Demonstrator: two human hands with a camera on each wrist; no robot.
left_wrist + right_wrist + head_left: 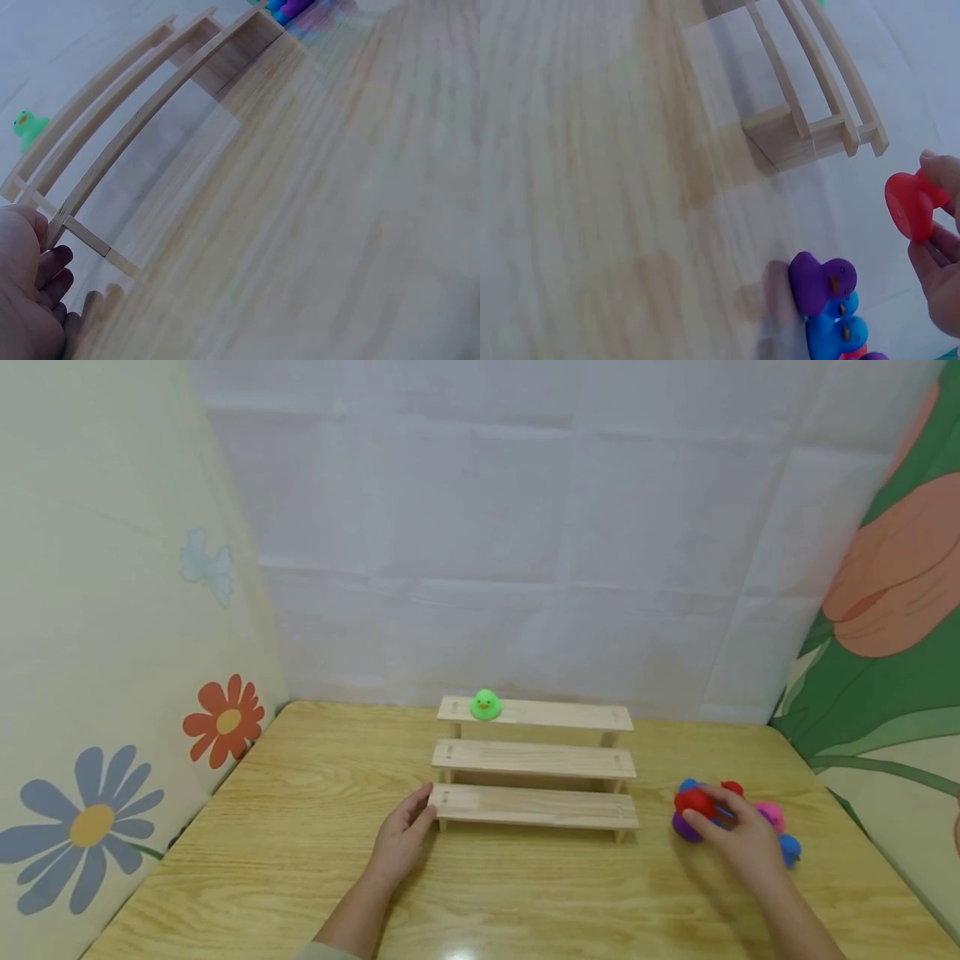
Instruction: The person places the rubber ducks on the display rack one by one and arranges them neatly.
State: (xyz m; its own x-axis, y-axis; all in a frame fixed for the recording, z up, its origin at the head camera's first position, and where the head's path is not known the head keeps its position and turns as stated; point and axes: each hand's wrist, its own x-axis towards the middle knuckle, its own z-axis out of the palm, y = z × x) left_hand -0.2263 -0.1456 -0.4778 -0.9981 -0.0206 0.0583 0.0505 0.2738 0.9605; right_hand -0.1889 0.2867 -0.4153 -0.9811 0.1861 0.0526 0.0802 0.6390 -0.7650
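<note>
A three-step wooden shelf (534, 807) stands on the table, and a green toy duck (486, 705) sits on the left part of its top step. At the left end of the lowest step, my left hand (400, 837) touches the board with loosely bent fingers. My right hand (742, 837) pinches a red toy duck (910, 207) between thumb and fingers, raised above the other ducks. In the right wrist view the duck's flat underside faces the camera. Below that hand lie a purple duck (807, 282) and blue ducks (826, 337).
Beside the right hand, more ducks are grouped: a pink one (774, 817), a blue one (790, 850) and another red one (732, 788). A white cloth (525, 527) hangs behind the wooden table (300, 827), with flower-patterned panels (90, 693) on both sides.
</note>
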